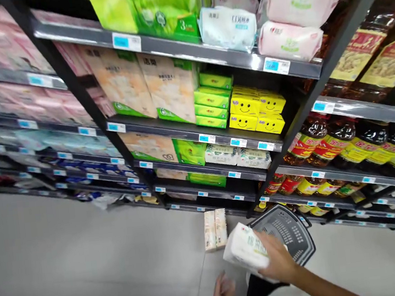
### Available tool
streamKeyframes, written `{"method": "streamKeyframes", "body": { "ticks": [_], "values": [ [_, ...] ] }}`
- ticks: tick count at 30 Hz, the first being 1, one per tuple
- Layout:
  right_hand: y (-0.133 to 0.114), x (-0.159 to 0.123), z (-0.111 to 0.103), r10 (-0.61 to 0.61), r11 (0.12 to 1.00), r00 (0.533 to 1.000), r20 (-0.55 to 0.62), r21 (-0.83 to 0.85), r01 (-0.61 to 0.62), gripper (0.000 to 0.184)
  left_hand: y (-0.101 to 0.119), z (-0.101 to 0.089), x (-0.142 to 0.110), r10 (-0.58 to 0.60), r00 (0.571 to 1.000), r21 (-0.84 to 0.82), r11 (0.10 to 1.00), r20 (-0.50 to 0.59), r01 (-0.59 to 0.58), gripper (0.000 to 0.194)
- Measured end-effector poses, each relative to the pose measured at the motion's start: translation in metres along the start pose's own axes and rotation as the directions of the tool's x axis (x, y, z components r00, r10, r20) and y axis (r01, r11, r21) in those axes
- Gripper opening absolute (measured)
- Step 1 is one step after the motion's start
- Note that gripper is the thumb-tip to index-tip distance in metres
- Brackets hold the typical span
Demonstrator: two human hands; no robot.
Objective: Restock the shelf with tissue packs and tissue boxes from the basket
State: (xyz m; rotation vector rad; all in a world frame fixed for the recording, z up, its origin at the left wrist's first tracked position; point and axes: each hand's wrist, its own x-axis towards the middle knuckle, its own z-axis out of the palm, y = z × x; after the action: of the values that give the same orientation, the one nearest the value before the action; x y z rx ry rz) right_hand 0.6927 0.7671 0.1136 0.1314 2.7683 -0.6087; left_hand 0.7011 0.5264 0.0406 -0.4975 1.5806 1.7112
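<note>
My right hand (278,258) is closed around a white pack of tissues (241,247) with green print, holding it tilted above the floor. Behind and partly under that hand, a grey shopping basket (308,244) stands on the floor, partly covered by the hand and pack. Lower down, my left hand (223,295) is blurred; its fingers look loosely apart and nothing shows in them. Left of the pack, a beige tissue bundle (215,228) rests on the floor by the shelf.
A dark shelf unit (182,133) in front carries green tissue packs (212,100), yellow smiley packs (257,111) and white tissue packs (221,155). Oil bottles (338,142) line the shelves at right. Pink packs (30,99) fill those at left. Grey floor tiles (88,253) lie below.
</note>
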Motion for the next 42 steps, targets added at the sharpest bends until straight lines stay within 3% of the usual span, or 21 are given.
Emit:
{"method": "streamKeyframes", "body": {
  "ticks": [3, 6, 11, 16, 19, 21, 24, 26, 28, 31, 35, 39, 42],
  "values": [
    [-0.03, 0.003, -0.027, -0.136, 0.99, 0.98, -0.145, -0.049, 0.13, 0.099, 0.037, 0.019, -0.017, 0.022, 0.999, -0.371, 0.928, -0.031, -0.032, 0.105],
    [-0.053, 0.009, -0.05, -0.291, 0.954, 0.909, -0.297, -0.159, 0.253, 0.089, 0.085, 0.044, -0.03, 0.175, 0.982, -0.56, 0.822, 0.077, -0.102, 0.093],
    [-0.079, 0.027, -0.08, -0.439, 0.896, 0.785, -0.437, -0.281, 0.344, 0.088, 0.145, 0.061, -0.04, 0.294, 0.954, -0.663, 0.726, 0.058, -0.184, 0.088],
    [-0.094, 0.059, -0.115, -0.568, 0.822, 0.679, -0.464, -0.35, 0.449, 0.078, 0.181, 0.063, -0.005, 0.296, 0.955, -0.705, 0.678, 0.006, -0.206, 0.085],
    [-0.082, 0.087, -0.144, -0.59, 0.802, 0.641, -0.49, -0.268, 0.534, 0.074, 0.206, 0.061, 0.032, 0.283, 0.959, -0.716, 0.665, -0.022, -0.212, 0.084],
    [-0.062, 0.109, -0.158, -0.511, 0.842, 0.668, -0.541, -0.16, 0.515, 0.072, 0.225, 0.059, 0.056, 0.263, 0.965, -0.725, 0.662, -0.01, -0.188, 0.084],
    [-0.023, 0.145, -0.161, -0.21, 0.917, 0.828, -0.52, 0.188, 0.351, 0.076, 0.252, 0.054, 0.089, 0.244, 0.97, -0.741, 0.654, 0.014, -0.154, 0.081],
    [0.001, 0.17, -0.151, -0.007, 0.836, 0.933, -0.361, 0.51, 0.203, 0.089, 0.266, 0.052, 0.108, 0.234, 0.972, -0.748, 0.648, 0.021, -0.14, 0.078],
    [0.017, 0.191, -0.136, 0.072, 0.657, 0.984, -0.163, 0.75, 0.076, 0.102, 0.276, 0.052, 0.126, 0.222, 0.975, -0.755, 0.642, 0.019, -0.132, 0.077],
    [0.022, 0.215, -0.121, 0.025, 0.432, 0.999, -0.033, 0.901, 0.019, 0.112, 0.285, 0.053, 0.146, 0.211, 0.977, -0.758, 0.641, 0.023, -0.121, 0.081],
    [0.009, 0.235, -0.127, 0.072, 0.319, 0.997, -0.006, 0.948, -0.017, 0.124, 0.29, 0.051, 0.167, 0.232, 0.97, -0.76, 0.642, 0.071, -0.098, 0.082],
    [-0.005, 0.249, -0.138, 0.192, 0.33, 0.978, -0.084, 0.944, 0.016, 0.129, 0.304, 0.037, 0.18, 0.247, 0.958, -0.738, 0.672, 0.145, -0.062, 0.068],
    [-0.013, 0.256, -0.137, 0.218, 0.487, 0.944, -0.247, 0.866, 0.114, 0.128, 0.318, 0.02, 0.182, 0.218, 0.957, -0.691, 0.723, 0.194, -0.025, 0.047]
  ]
}}
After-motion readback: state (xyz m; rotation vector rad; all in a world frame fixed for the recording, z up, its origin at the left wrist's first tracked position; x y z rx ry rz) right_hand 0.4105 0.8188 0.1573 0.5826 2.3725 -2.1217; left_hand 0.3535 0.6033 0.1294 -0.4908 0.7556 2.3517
